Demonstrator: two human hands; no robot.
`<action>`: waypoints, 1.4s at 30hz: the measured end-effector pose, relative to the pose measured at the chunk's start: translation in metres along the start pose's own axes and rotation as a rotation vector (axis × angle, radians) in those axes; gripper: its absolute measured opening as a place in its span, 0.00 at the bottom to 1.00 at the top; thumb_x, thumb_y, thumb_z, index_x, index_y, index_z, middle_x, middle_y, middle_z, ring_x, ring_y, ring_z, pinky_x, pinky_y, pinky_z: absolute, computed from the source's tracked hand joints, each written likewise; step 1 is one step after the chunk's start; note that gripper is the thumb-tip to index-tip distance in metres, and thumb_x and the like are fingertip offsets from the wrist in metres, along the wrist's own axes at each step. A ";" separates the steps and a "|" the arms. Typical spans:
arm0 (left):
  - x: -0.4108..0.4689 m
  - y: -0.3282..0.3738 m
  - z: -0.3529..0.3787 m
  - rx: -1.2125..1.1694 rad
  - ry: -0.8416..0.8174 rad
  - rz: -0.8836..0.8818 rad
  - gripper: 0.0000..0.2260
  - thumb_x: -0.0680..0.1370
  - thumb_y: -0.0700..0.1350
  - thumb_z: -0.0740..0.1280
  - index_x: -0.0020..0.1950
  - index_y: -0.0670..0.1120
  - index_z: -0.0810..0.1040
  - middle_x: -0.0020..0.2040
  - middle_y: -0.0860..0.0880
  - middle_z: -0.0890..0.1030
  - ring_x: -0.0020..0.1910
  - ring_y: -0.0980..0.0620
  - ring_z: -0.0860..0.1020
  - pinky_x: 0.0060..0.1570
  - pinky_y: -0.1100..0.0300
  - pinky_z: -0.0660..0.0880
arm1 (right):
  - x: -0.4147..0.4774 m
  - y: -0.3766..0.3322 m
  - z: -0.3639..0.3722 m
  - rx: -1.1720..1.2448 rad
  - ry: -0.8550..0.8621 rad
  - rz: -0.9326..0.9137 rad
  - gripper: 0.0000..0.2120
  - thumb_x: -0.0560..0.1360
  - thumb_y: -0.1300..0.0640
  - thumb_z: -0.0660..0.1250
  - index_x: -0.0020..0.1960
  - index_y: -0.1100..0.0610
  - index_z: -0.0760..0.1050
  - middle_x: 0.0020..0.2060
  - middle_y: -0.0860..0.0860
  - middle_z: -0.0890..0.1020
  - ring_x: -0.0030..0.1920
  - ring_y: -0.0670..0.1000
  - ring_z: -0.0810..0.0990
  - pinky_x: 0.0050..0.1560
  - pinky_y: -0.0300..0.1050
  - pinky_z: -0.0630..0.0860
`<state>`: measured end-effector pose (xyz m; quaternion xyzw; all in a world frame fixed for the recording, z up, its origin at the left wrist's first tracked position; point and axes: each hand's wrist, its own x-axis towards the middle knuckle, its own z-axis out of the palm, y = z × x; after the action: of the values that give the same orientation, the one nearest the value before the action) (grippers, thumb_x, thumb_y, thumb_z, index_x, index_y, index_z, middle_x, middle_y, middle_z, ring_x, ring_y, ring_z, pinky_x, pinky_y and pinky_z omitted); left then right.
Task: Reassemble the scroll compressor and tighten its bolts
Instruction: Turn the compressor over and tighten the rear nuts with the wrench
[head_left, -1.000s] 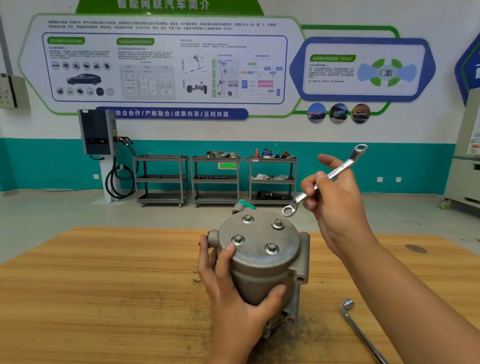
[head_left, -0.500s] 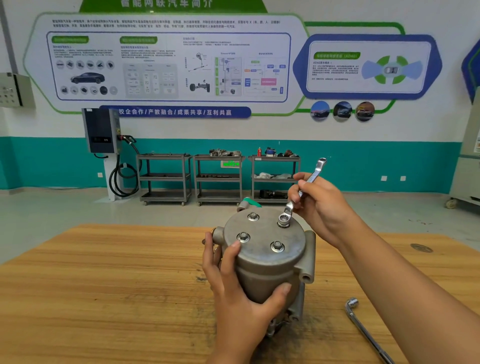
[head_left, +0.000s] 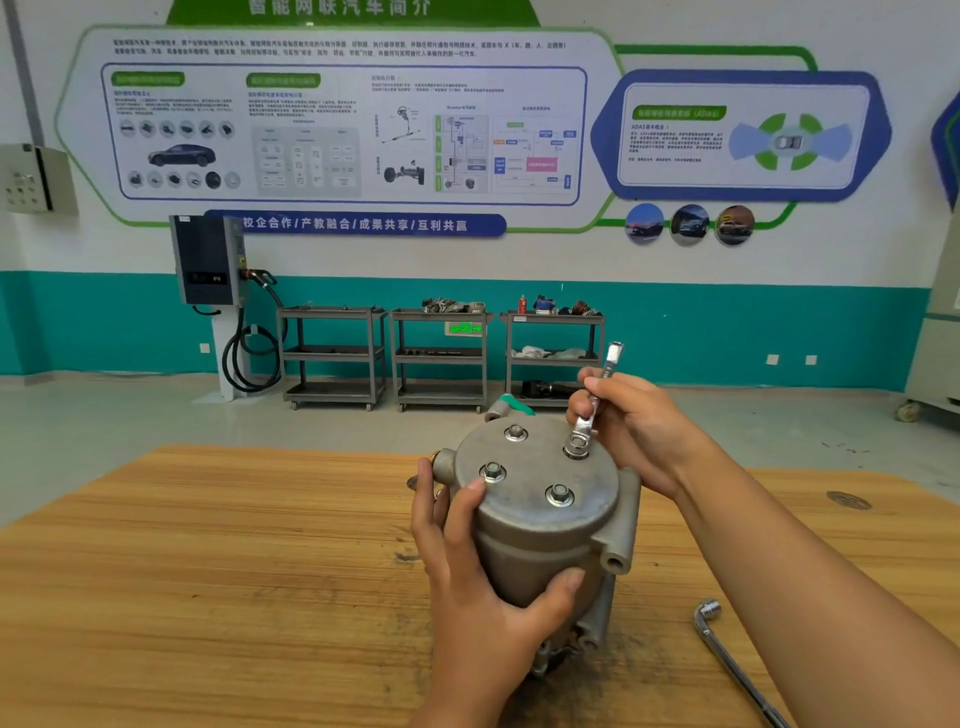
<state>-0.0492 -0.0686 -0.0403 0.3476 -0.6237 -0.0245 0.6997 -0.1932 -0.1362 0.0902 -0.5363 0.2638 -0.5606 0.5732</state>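
The light wooden bench (head_left: 208, 571) carries the grey cast-metal scroll compressor (head_left: 540, 525), upright near its middle. The left hand (head_left: 483, 597) curls around the housing, gripping it. The right hand (head_left: 639, 431) pinches a slim silver ring spanner (head_left: 592, 410), its lower ring seated on the lid's far-right flanged bolt (head_left: 575, 446).

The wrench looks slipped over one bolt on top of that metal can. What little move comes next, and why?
Probably swing the wrench handle around to tighten that bolt. The right hand grips the wrench, whose ring end sits over the bolt at the far right of the lid, and the left hand wraps the compressor body, steadying it on the table.
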 end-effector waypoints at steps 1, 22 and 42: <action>0.000 0.000 -0.001 -0.006 -0.004 -0.002 0.37 0.62 0.62 0.73 0.67 0.72 0.57 0.77 0.60 0.46 0.75 0.63 0.52 0.64 0.74 0.60 | 0.000 0.000 -0.001 0.005 -0.013 0.005 0.08 0.81 0.64 0.52 0.46 0.57 0.66 0.26 0.50 0.76 0.31 0.47 0.73 0.38 0.43 0.67; 0.002 -0.002 -0.005 -0.034 -0.025 -0.032 0.38 0.63 0.61 0.72 0.67 0.72 0.56 0.77 0.54 0.49 0.76 0.60 0.51 0.62 0.79 0.59 | -0.035 0.021 -0.004 0.181 0.121 -0.229 0.09 0.81 0.63 0.53 0.46 0.58 0.71 0.32 0.52 0.82 0.29 0.45 0.76 0.33 0.37 0.76; 0.000 -0.001 -0.001 0.000 -0.029 -0.004 0.38 0.62 0.62 0.72 0.66 0.72 0.56 0.78 0.55 0.48 0.77 0.54 0.51 0.65 0.66 0.59 | -0.088 0.044 0.020 -0.239 0.303 -0.592 0.14 0.71 0.61 0.61 0.43 0.46 0.81 0.46 0.49 0.84 0.51 0.48 0.82 0.50 0.35 0.76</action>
<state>-0.0476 -0.0688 -0.0406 0.3486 -0.6331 -0.0310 0.6904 -0.1801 -0.0572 0.0289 -0.5634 0.2426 -0.7409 0.2734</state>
